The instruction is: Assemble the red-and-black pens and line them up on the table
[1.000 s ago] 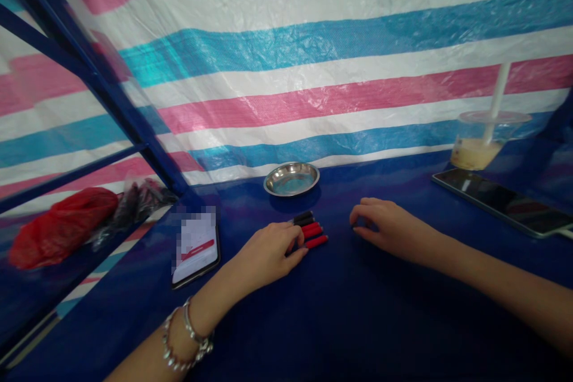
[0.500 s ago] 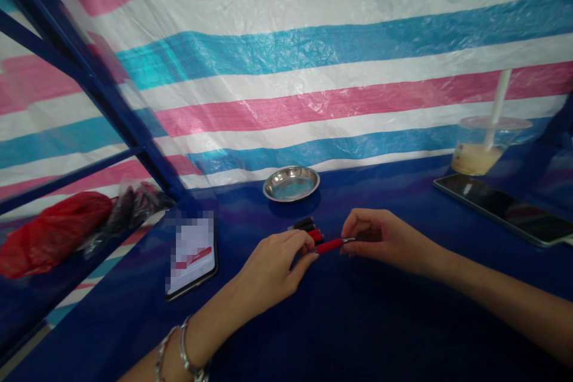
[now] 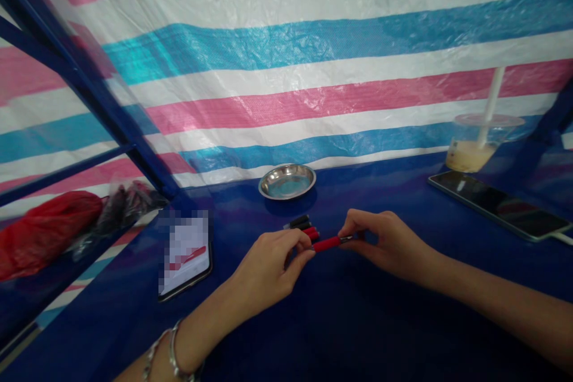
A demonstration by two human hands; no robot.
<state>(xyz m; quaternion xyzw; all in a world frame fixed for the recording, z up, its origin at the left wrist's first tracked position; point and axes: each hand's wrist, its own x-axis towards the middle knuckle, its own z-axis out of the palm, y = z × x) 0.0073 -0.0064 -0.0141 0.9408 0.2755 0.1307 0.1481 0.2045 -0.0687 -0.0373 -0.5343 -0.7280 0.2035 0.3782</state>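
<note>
A short red pen (image 3: 326,244) lies level between my two hands, a little above the blue table. My left hand (image 3: 274,259) has thumb and fingers closed on its left end, and the fingers cover that end. At the pen's silvery right tip, my right hand (image 3: 381,240) pinches with thumb and forefinger. Just behind my left fingers lie a black pen-like piece (image 3: 299,222) and another red piece (image 3: 312,232), both partly hidden.
Behind the pieces stands a shallow oval metal dish (image 3: 287,182). A lit phone (image 3: 188,256) lies at left, a dark phone (image 3: 496,203) with a cable at right. Near it is a drink cup (image 3: 472,155) with a straw. A red bag (image 3: 54,227) rests beyond the blue frame (image 3: 96,98).
My right thumb and forefinger have shifted slightly at the pen's metal tip. Both hands keep hold of the pen. The whole view has slid a little to the left.
</note>
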